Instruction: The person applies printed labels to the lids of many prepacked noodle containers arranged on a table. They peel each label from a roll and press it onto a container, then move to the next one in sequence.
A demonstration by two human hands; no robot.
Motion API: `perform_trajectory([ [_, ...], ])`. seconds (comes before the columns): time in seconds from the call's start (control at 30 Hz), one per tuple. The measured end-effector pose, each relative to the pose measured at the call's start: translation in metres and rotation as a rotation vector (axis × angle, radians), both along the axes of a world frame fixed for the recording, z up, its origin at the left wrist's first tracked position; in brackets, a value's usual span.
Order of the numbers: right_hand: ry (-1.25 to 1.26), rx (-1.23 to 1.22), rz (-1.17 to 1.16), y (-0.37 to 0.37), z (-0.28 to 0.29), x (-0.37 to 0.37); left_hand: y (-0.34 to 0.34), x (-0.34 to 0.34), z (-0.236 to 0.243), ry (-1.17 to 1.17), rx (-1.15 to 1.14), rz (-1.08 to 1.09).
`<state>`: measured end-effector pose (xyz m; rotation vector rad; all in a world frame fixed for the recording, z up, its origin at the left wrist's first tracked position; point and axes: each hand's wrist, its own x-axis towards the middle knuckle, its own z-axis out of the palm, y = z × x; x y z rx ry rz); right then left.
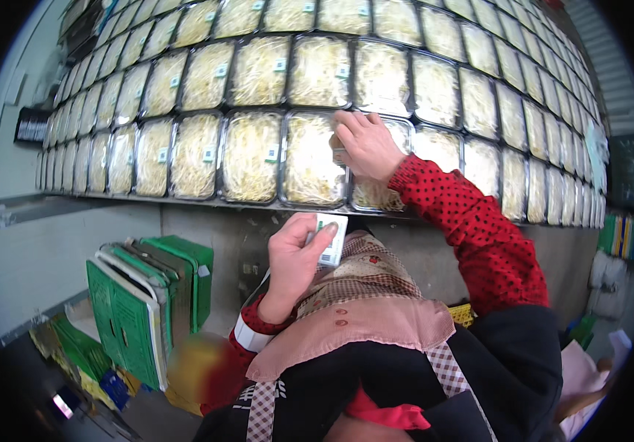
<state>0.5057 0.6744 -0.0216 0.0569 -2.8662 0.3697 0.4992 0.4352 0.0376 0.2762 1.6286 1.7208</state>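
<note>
Right hand (365, 144) is out at the far side, palm down and fingers spread flat on a sealed tray of pale bean sprouts (382, 166) in the nearest row of the surface (184, 200); the grip here is open, pressing rather than clasping, and something small seems tucked under the thumb edge, too hidden to name; the red dotted sleeve (471, 228) runs back from it to the lower right. Left hand (298, 258) sits nearer, close to the chest, fingers curled with the thumb pinching a small white stack of labels (331, 237) with green print; that grip is closed around the stack, which pokes up past the fingertips; a white cuff (249, 335) bands the wrist. Just left of the pressed tray lies another sprout tray (315, 158), beside it one with a small green sticker (250, 156); rows of the same trays fill the whole surface, far and to both sides. Down at the near left, green folded crates (147, 302) stand on edge on the floor.
</note>
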Motion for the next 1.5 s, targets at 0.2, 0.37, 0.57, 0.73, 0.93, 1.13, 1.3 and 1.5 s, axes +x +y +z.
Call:
perform_trajectory([
  [0.2, -0.209, -1.38, -0.193, -0.074, 0.068, 0.094, 0.003, 0.005, -0.006, 0.099, 0.086, -0.042],
  [0.37, 0.084, -1.16, -0.322, -0.09, 0.083, 0.124, 0.016, 0.02, 0.002, 0.073, 0.084, -0.045],
  [0.57, 0.104, -0.959, -0.309, -0.017, 0.078, 0.107, 0.028, 0.05, -0.005, 0.039, 0.006, -0.09],
  [0.73, -0.185, -0.086, 0.206, 0.062, 0.037, 0.09, 0.042, 0.063, 0.003, -0.028, 0.008, -0.098],
  [0.93, -0.29, 0.006, 0.321, 0.075, 0.011, 0.073, 0.053, 0.074, 0.003, 0.178, -0.004, -0.045],
  [1.13, -0.203, 0.091, 0.187, 0.068, 0.001, 0.08, 0.063, 0.074, 0.004, 0.153, -0.034, -0.033],
  [1.3, -0.136, -0.374, -0.211, 0.065, 0.028, 0.105, 0.074, 0.074, 0.001, 0.196, -0.035, -0.022],
  [1.5, 0.053, -0.443, -0.215, 0.063, 0.045, 0.137, 0.094, 0.082, -0.001, 0.167, -0.003, -0.095],
])
